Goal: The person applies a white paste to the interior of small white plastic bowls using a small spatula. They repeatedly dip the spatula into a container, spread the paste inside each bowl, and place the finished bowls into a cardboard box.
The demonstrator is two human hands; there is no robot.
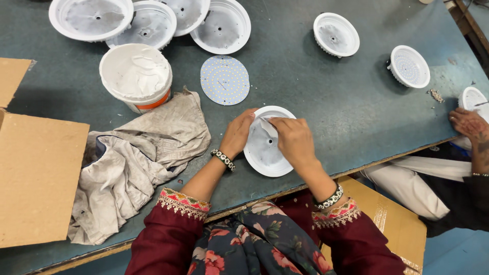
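Both hands, left hand (237,133) gripping the white lamp housing's (265,153) rim, right hand (294,140) pinching a small white scrap (266,126) inside it.

A white bucket of pale paste (135,75) stands far left on the dark green table (326,97), with a crumpled grey rag (137,153) just near of it. A round LED board (224,80) lies to the bucket's right. Four empty white lamp housings (153,20) crowd the far edge (some overlapping). Cardboard (35,173) sits at the left.
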